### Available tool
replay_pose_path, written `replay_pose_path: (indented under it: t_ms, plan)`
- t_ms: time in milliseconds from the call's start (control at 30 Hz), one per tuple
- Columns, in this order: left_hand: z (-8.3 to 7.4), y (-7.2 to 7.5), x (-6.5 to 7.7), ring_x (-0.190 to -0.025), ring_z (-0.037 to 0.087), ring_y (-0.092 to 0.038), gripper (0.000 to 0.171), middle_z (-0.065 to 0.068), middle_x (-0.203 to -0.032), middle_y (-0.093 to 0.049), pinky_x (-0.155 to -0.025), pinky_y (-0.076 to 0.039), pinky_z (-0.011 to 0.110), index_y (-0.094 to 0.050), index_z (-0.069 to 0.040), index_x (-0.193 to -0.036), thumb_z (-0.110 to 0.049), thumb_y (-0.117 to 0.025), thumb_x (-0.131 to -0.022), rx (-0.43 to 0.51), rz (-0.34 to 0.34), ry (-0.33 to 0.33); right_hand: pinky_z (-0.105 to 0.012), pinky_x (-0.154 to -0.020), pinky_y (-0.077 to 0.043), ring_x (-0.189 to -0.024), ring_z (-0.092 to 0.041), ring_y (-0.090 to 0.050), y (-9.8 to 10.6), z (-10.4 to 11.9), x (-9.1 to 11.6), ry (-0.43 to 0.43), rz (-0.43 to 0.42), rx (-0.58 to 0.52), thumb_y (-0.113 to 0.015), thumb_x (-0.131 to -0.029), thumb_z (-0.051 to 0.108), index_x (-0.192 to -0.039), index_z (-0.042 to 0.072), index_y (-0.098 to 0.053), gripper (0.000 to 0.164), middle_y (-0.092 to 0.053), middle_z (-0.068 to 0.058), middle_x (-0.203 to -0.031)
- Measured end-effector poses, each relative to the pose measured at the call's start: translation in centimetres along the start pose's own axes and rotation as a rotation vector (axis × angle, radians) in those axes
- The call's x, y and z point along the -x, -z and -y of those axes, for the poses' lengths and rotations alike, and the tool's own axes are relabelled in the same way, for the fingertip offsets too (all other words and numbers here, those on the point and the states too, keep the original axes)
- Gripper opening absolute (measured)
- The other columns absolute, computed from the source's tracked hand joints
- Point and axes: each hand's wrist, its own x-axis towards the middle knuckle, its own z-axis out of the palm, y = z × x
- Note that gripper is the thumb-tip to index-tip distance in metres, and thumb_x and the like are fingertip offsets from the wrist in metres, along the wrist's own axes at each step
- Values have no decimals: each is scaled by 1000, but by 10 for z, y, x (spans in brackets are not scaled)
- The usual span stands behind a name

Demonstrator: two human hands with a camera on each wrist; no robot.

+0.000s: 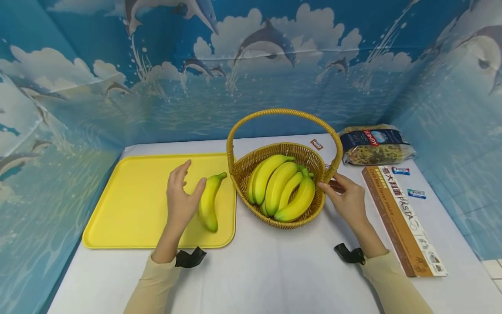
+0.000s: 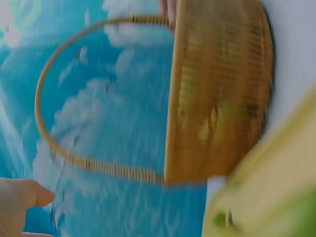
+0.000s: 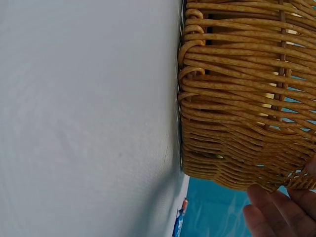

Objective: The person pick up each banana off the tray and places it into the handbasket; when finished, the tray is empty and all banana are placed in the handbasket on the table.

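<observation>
A woven basket (image 1: 286, 224) with a tall arched handle (image 1: 283, 112) holds several yellow bananas (image 1: 277, 179). My right hand (image 1: 348, 197) grips the basket's right side near the foot of the handle, thumb at the rim. In the right wrist view, fingers (image 3: 276, 212) touch the wickerwork. Over the yellow tray (image 1: 135, 200) hovers my left hand (image 1: 182, 200), its fingers spread and nothing held. Just right of that hand, a single banana (image 1: 210, 203) lies on the tray. The left wrist view shows part of the left hand (image 2: 22, 200), apart from the basket.
A pasta bag (image 1: 374, 146) lies at the back right, against the dolphin-print curtain (image 1: 270, 87). In front of it is a long pasta box (image 1: 404, 220). Small wrapped packets (image 1: 416, 193) lie beside the box, and another small packet (image 1: 316, 144) is behind the basket.
</observation>
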Motion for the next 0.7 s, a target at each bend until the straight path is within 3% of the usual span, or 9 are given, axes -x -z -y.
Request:
replay_pose_path:
  t_ms: [100, 200, 433, 567, 700]
  plan:
    - [20, 15, 0, -124, 36, -43, 64, 20, -144, -41, -98, -40, 51, -42, -9, -148, -18, -68, -90, 6, -44, 94, -31, -71, -55, -88, -39, -71, 0, 0, 0, 3, 1, -1, -77, -84, 11, -122, -4, -66, 42, -70, -25, -109]
    - [34, 20, -1, -126, 37, -41, 67, 21, -146, -37, -100, -38, 52, -38, -11, -150, -20, -67, -91, 9, -38, 167, -36, -71, -54, -88, -38, -71, -1, 0, 0, 7, -6, -3, -77, -84, 10, -122, -4, -66, 42, -70, -24, -109]
    - [54, 9, 0, -128, 36, -38, 72, 20, -149, -31, -103, -38, 51, -32, -12, -153, -26, -67, -92, -18, 63, 283, -33, -70, -55, -88, -38, -72, -1, 0, 2, 11, -8, -3, -77, -83, 10, -121, -4, -66, 42, -70, -24, -108]
    - [59, -3, 2, -127, 37, -38, 77, 22, -149, -30, -100, -40, 52, -30, -11, -154, -30, -68, -90, -48, 160, 318, -17, -71, -54, -88, -38, -71, 0, 0, 2, 11, -8, -9, -77, -83, 10, -122, -4, -66, 43, -70, -25, -109]
    - [68, -15, 5, -120, 38, -43, 83, 25, -144, -32, -93, -43, 51, -28, -9, -154, -34, -71, -88, -108, 272, 350, -2, -72, -46, -89, -38, -71, -1, 0, 1, 11, -6, -11, -77, -84, 11, -123, -4, -66, 43, -70, -25, -110]
